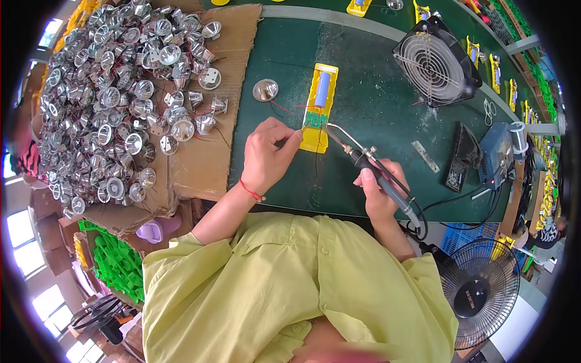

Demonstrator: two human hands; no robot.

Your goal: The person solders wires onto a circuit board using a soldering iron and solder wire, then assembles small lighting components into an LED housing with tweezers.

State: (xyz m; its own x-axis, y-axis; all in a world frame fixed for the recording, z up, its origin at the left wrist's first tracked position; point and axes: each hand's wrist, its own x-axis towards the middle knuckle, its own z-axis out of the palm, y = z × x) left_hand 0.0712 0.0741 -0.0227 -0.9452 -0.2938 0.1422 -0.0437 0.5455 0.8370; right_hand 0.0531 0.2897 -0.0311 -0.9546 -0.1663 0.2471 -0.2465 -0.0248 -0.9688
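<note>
A yellow plastic housing (315, 144) lies on the green work surface, with a blue cylindrical battery (322, 91) and a small green circuit board (315, 120) in it. My right hand (382, 187) is closed around the handle of a soldering iron (393, 195), whose bent metal tip reaches the board's right side. At the board's left edge, my left hand (269, 151) pinches something thin that is too small to make out. A silver reflector (265, 90) lies left of the housing, and a red wire runs from it toward the board. Thin dark wires extend near the housing.
Many silver reflectors with wires (109, 97) are heaped on cardboard (209, 163) at the left. A square fan (433, 63) stands at the far right. Near it are a metal strip (425, 156), a black holder (463, 154) and a blue soldering unit with a solder spool (499, 154).
</note>
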